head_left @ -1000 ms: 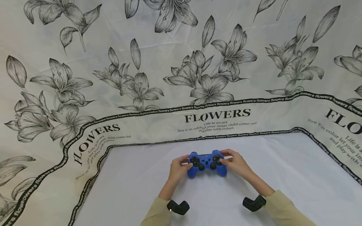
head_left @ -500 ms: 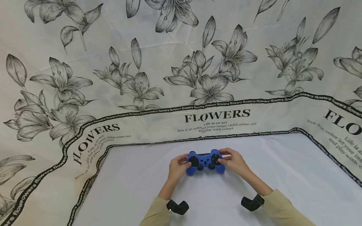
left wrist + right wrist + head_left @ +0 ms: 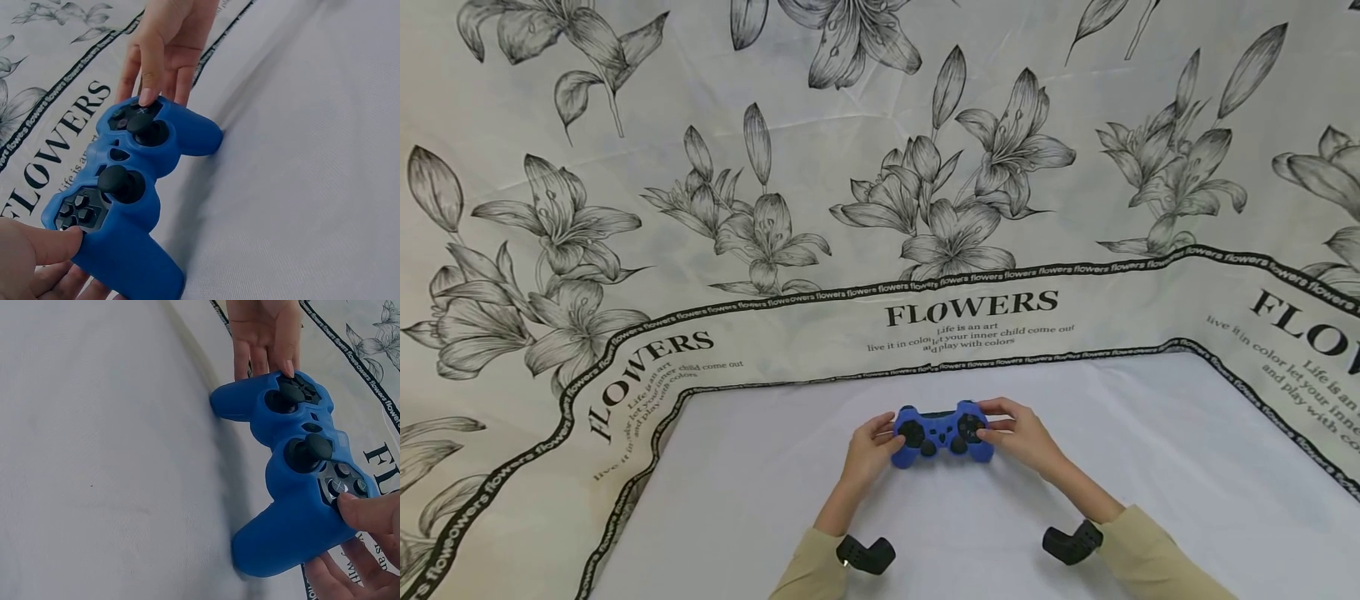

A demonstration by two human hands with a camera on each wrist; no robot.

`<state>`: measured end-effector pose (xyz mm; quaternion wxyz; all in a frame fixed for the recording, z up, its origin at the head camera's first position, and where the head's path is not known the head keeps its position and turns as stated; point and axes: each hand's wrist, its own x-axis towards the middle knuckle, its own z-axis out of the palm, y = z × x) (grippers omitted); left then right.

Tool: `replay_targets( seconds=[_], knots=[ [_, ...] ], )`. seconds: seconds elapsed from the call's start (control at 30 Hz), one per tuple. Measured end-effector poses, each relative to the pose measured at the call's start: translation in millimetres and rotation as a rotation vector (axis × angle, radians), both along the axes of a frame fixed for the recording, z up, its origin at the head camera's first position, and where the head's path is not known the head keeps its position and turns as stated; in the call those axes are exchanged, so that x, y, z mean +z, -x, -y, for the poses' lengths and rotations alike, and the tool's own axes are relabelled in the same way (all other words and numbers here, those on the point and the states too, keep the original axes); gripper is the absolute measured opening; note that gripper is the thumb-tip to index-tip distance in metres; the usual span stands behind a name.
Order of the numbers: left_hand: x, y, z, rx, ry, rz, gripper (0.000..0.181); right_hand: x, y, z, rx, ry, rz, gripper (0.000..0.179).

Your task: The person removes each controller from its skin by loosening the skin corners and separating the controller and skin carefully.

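A blue game controller (image 3: 942, 435) with black thumbsticks and buttons is held between both hands over the white cloth. My left hand (image 3: 869, 450) grips its left end, thumb on top by the direction pad and fingers underneath, as the left wrist view of the controller (image 3: 125, 187) shows. At the other end my right hand (image 3: 1019, 433) pinches it, the thumb near the round buttons. In the right wrist view the controller (image 3: 294, 462) sits tilted, its grips close to the cloth; whether they touch it I cannot tell.
White cloth (image 3: 760, 500) covers the table. Behind it and at both sides hangs a fabric (image 3: 805, 333) printed with lilies and the word FLOWERS. A black wrist mount (image 3: 867, 554) sticks out from the left sleeve, another mount (image 3: 1072, 542) from the right.
The controller has tipped slightly and shifted a little left in the head view, with both hands keeping hold of it. The head view itself has moved slightly.
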<state>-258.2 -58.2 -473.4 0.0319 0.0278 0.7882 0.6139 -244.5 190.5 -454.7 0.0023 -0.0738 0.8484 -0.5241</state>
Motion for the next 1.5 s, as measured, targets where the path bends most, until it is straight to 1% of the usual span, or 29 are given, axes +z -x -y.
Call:
replay_targets(
  seconds=[0.07, 0.13, 0.23, 0.3, 0.4, 0.47, 0.57, 0.6, 0.67, 0.8, 0.83, 0.9, 1.1, 1.23, 1.33, 1.4, 1.5],
  knots=[
    [0.3, -0.7, 0.8, -0.036, 0.011, 0.002, 0.047, -1.1, -0.4, -1.9, 0.011, 0.008, 0.004, 0.046],
    [0.0, -1.3, 1.2, -0.057, 0.023, 0.009, 0.047, -2.4, -0.3, -3.5, 0.023, 0.016, 0.002, 0.046],
    [-2.3, -2.6, 1.5, -0.082, 0.037, 0.018, 0.047, -4.8, -0.1, -6.1, 0.043, 0.023, 0.001, 0.046],
    [-4.5, -4.0, 1.5, -0.096, 0.036, 0.029, 0.047, -6.7, -0.3, -7.7, 0.044, 0.031, 0.013, 0.046],
    [-7.0, -6.6, 1.5, -0.112, 0.034, 0.028, 0.050, -8.9, -1.0, -10.8, 0.042, 0.043, 0.032, 0.048],
    [-7.3, -8.4, 1.2, -0.113, 0.028, 0.026, 0.051, -9.8, -1.9, -12.8, 0.039, 0.061, 0.041, 0.049],
    [-6.8, -10.7, 1.3, -0.116, 0.017, -0.001, 0.051, -10.0, -3.7, -15.2, 0.053, 0.078, 0.038, 0.051],
    [-1.7, -14.5, 1.0, -0.119, 0.014, -0.010, 0.050, -9.9, -4.3, -15.4, 0.054, 0.086, 0.037, 0.051],
    [-1.6, -15.1, 1.2, -0.119, 0.014, -0.025, 0.050, -10.5, -5.2, -15.4, 0.053, 0.095, 0.028, 0.051],
    [-3.3, -13.5, 0.7, -0.115, 0.029, -0.043, 0.048, -13.1, -6.2, -14.8, 0.047, 0.105, 0.005, 0.051],
    [-9.0, -9.8, 0.7, -0.116, 0.031, -0.049, 0.048, -13.7, -6.4, -14.9, 0.047, 0.106, -0.002, 0.051],
    [-10.1, -8.7, 0.2, -0.119, 0.028, -0.053, 0.046, -13.9, -6.9, -15.2, 0.053, 0.110, -0.014, 0.050],
    [-11.0, -9.2, 0.6, -0.140, -0.005, -0.081, 0.047, -12.7, -6.2, -16.8, 0.067, 0.109, -0.037, 0.050],
    [-13.4, -8.5, 2.1, -0.168, -0.034, -0.099, 0.049, -11.3, -6.4, -17.3, 0.066, 0.094, -0.021, 0.049],
    [-14.5, -7.9, 2.8, -0.181, -0.052, -0.098, 0.049, -8.9, -7.6, -17.7, 0.079, 0.085, -0.021, 0.049],
    [-13.3, -8.9, 2.9, -0.183, -0.055, -0.100, 0.048, -7.1, -8.2, -18.4, 0.094, 0.078, -0.037, 0.048],
    [-3.0, -15.4, 2.2, -0.175, -0.063, -0.093, 0.048, -5.1, -8.5, -20.1, 0.115, 0.063, -0.068, 0.047]
  ],
)
